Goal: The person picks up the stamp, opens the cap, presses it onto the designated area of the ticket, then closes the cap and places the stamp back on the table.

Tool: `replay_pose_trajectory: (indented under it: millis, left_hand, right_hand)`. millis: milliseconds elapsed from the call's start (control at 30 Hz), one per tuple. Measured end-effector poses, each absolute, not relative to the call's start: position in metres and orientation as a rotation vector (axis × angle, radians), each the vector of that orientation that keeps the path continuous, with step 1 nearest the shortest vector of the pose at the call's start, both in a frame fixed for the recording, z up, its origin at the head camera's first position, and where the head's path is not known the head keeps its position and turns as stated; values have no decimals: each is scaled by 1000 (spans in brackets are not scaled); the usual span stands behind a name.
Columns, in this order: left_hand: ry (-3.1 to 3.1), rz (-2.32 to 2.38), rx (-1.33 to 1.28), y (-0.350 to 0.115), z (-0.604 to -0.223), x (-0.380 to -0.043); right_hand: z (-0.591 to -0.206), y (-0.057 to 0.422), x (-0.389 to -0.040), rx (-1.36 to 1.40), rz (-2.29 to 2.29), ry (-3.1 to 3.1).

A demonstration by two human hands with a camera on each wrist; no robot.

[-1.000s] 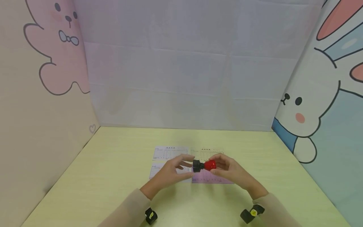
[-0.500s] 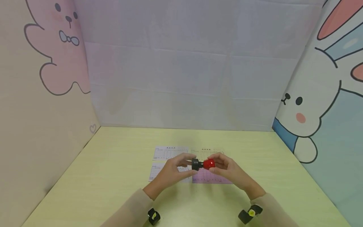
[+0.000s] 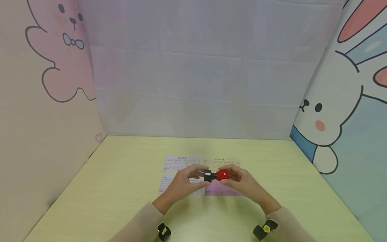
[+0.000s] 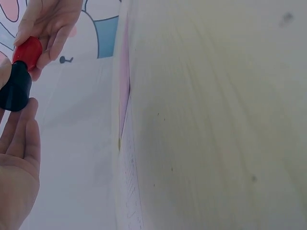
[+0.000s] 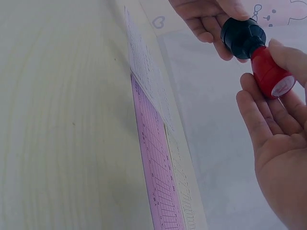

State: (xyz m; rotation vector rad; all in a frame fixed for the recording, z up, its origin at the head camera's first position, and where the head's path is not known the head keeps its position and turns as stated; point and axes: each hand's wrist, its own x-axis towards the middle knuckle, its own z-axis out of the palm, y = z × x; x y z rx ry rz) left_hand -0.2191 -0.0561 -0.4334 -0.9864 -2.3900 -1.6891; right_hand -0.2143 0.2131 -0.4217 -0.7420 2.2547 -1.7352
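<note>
A hand stamp with a red handle [image 3: 222, 175] and a wide black end [image 3: 207, 175] lies sideways in the air between both hands, over the papers. My left hand [image 3: 185, 179] holds the black end between thumb and fingers. The red handle is pinched by my right hand [image 3: 245, 180]. In the right wrist view the handle's pale round end [image 5: 283, 86] faces outward, and the black end [image 5: 242, 38] points at the left hand [image 5: 204, 21]. The left wrist view shows the black end [image 4: 16, 88] with left fingers under it; the thumb is partly cut off.
On the pale yellow table [image 3: 136, 151] lie printed forms in a block: white sheets [image 3: 181, 162] at left, a yellowish one [image 3: 216, 163] at upper right, a pink one [image 3: 222, 190] at lower right. A white back wall and cartoon side walls enclose the table.
My left hand has come right, its thumb and fingers closing on the black end. My right hand has shifted slightly left with the stamp.
</note>
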Motion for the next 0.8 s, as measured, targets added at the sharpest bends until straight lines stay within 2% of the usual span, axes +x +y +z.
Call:
replay_pose_trajectory:
  millis: [800]
  left_hand:
    - [-2349, -1619, -1034, -58, -430, -220]
  right_hand:
    - [-415, 212, -212, -776, -1719, 2304]
